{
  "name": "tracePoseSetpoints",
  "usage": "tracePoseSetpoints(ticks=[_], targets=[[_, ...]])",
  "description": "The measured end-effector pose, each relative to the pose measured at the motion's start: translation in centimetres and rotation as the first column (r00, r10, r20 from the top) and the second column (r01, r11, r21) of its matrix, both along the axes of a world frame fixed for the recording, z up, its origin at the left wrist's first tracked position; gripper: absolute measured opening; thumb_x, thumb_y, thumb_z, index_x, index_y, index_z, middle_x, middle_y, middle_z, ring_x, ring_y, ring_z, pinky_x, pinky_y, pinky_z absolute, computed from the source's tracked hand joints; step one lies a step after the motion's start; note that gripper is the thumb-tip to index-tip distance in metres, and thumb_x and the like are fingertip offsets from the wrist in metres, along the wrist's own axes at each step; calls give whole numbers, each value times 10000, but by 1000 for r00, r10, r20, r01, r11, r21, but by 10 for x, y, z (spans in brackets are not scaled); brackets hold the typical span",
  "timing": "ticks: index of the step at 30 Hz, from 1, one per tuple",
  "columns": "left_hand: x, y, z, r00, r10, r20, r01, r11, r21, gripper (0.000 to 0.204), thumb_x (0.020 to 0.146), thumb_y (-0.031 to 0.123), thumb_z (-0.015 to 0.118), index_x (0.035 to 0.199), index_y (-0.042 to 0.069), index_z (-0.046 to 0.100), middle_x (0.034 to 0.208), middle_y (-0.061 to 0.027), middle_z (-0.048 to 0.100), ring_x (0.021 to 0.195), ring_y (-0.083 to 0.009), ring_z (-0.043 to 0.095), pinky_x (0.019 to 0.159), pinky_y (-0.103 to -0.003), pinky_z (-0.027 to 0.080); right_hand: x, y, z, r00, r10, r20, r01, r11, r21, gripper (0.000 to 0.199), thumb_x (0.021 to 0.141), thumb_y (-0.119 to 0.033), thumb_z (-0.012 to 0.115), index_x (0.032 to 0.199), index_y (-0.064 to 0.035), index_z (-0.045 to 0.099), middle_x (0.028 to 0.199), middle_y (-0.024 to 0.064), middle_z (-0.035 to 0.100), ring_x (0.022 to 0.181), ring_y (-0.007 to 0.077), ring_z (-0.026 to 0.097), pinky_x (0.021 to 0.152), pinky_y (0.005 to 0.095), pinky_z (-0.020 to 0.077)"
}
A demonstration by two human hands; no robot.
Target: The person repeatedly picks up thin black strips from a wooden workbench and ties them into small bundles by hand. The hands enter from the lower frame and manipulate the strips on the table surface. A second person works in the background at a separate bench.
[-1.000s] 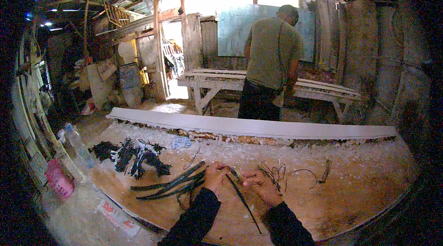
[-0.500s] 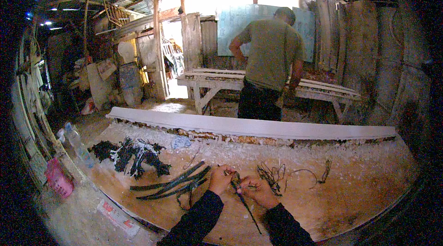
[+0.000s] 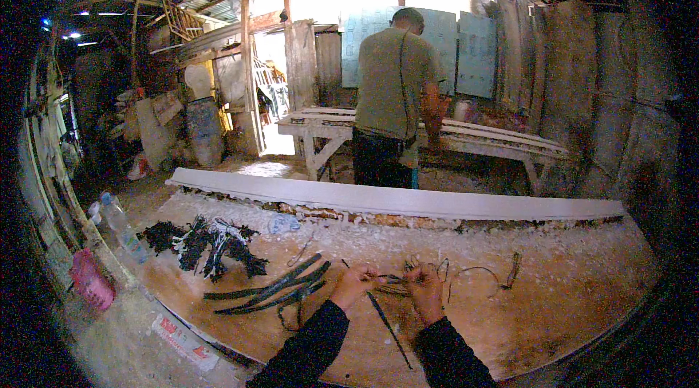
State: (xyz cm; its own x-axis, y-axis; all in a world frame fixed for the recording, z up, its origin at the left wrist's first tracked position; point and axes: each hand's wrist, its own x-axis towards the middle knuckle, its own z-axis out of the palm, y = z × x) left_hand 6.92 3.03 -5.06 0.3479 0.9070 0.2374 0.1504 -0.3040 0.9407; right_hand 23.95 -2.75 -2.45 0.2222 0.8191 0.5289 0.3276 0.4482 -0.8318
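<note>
My left hand (image 3: pixel 355 284) is closed over a narrow dark strip (image 3: pixel 389 326), whose long end slants down toward me across the board. To its right, my right hand (image 3: pixel 425 289) is pinched on a loose bundle of thin dark cord (image 3: pixel 395 287); strands show between the two hands, and the fingertips hide part of them. Several longer black strips (image 3: pixel 273 289) lie just left of my left hand. Farther left rests a heap of short black and white strips (image 3: pixel 211 242). A curly loose cord end (image 3: pixel 510 271) trails off to the right.
A long white moulding (image 3: pixel 393 196) runs along the far side of the wooden board (image 3: pixel 553 315), with white crumbs before it. A plastic bottle (image 3: pixel 120 224) and a pink bag (image 3: pixel 92 279) are at left. Beyond, a person (image 3: pixel 393 89) stands at a white-stained bench (image 3: pixel 502 144).
My right hand has left the strip beside my left hand and moved right onto the cord bundle. The person behind has shifted left and turned somewhat.
</note>
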Motion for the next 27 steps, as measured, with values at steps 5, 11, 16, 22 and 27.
tracePoseSetpoints(ticks=[5, 11, 16, 22, 27], targets=[[11, -3, -8, 907, -389, 160, 389, 920, 33, 174, 741, 160, 652, 852, 40, 594, 807, -26, 592, 733, -103, 539, 656, -240, 425, 16, 3, 8, 955, -292, 58, 292, 956, 14, 81, 693, 30, 534, 702, -40, 495, 648, 19, 515, 606, 108, 480, 587, 230, 398], [28, -34, 1, 924, -375, -76, 380, 924, 54, 125, 758, 137, 637, 814, 46, 573, 794, -3, 572, 747, -92, 521, 683, -240, 426, 13, 2, 6, 959, -7, -283, 3, 1000, -13, 121, 752, -6, 537, 859, -22, 590, 719, 32, 587, 649, 100, 530, 592, 238, 434], [36, -46, 4, 887, -437, 151, 437, 899, 35, 152, 746, 144, 659, 782, 41, 554, 745, 24, 526, 738, -60, 490, 668, -226, 418, 16, 9, -2, 972, -28, -231, -8, 988, -156, 88, 785, -61, 563, 834, -8, 613, 746, 37, 610, 636, 96, 528, 590, 241, 440], [38, -53, 8, 847, -476, 236, 475, 878, 64, 133, 767, 147, 636, 769, 48, 546, 694, 41, 507, 670, -49, 471, 608, -211, 408, 13, 9, -6, 981, -59, -183, 45, 996, -77, 100, 781, -99, 584, 787, -2, 608, 702, 32, 603, 629, 100, 523, 575, 248, 427], [29, -46, 4, 912, -364, 187, 404, 875, -266, 175, 776, 190, 617, 720, 58, 518, 621, 33, 465, 594, -52, 426, 532, -202, 361, 7, -2, 9, 971, -230, 64, 234, 970, -68, 101, 731, -125, 622, 746, -28, 598, 728, 73, 558, 677, 169, 530, 600, 279, 431]])
